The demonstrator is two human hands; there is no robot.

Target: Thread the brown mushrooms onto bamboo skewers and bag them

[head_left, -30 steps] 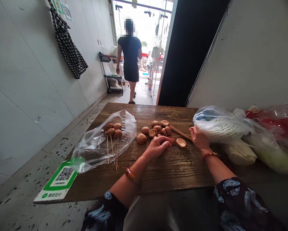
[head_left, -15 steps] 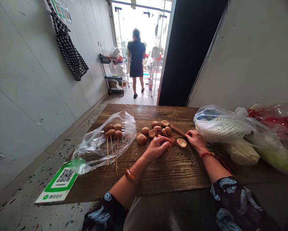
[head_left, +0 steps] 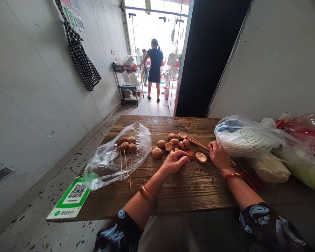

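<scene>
My left hand (head_left: 174,161) rests low over the wooden table, fingers curled round the near edge of a brown mushroom cap (head_left: 190,155); part of the grip is hidden. My right hand (head_left: 218,154) is closed at the near end of a bunch of thin bamboo skewers (head_left: 198,142), pinching their tips. Between the hands lies an upturned mushroom cap (head_left: 200,158), pale underside showing. Several more mushrooms (head_left: 169,146) sit in a loose heap beyond my left hand. Further left, skewered mushrooms (head_left: 127,144) lie on a clear plastic bag (head_left: 143,140), sticks pointing toward me.
A green-and-white QR code card (head_left: 70,199) lies at the table's (head_left: 173,196) left corner. Bagged produce (head_left: 241,140) and a pale vegetable (head_left: 270,168) crowd the right side. Beyond the table, a person (head_left: 155,66) stands near a cart (head_left: 128,87) by the glass doorway.
My right hand has drawn slightly right, and the skewers have fanned apart. My left hand stays by the same mushroom. The person at the doorway now reaches an arm toward the cart.
</scene>
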